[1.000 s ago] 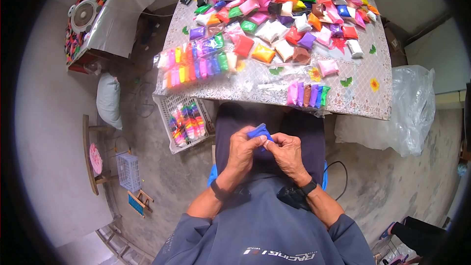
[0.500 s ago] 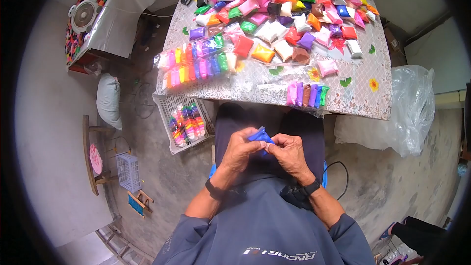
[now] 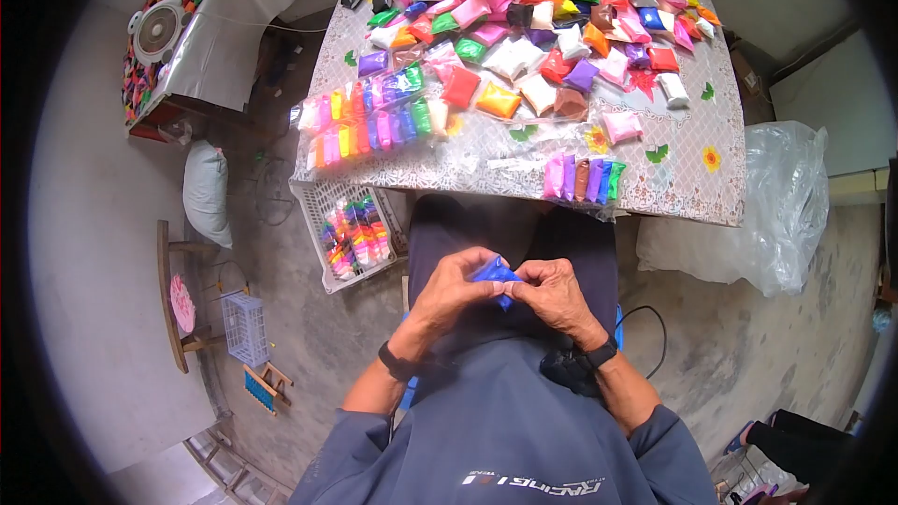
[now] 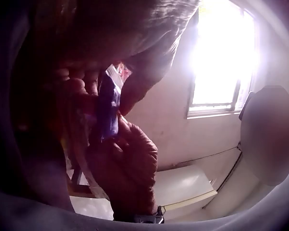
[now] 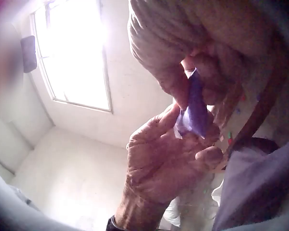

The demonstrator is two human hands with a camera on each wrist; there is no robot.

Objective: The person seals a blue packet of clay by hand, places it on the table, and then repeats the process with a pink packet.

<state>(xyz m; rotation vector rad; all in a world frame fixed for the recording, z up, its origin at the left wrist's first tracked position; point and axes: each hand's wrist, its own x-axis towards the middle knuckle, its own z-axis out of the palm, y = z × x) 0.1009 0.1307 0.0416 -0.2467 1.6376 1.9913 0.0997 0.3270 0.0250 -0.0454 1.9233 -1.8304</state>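
Note:
Over the lap, both hands meet at a small blue packet (image 3: 494, 270) in a shiny wrapper. My left hand (image 3: 452, 292) pinches its left side between thumb and fingers. The right hand (image 3: 550, 295) grips the other side, with the two thumb tips close together at the packet's lower edge. In the left wrist view the packet (image 4: 109, 108) stands narrow and upright between the hands. Its pointed end (image 5: 197, 127) shows in the right wrist view; curled fingers hide much of the rest.
Ahead is a table (image 3: 692, 189) heaped with colourful packets. Clear bags of coloured packets (image 3: 365, 126) lie at its front left, a row of slim packets (image 3: 585, 180) at the front edge. A white crate (image 3: 323, 248) stands below left; plastic sheeting (image 3: 781, 215) lies right.
The left hand has come down slightly, and the blue packet has turned between the fingers, its lower corner now showing below the thumbs. Both hands keep hold of it.

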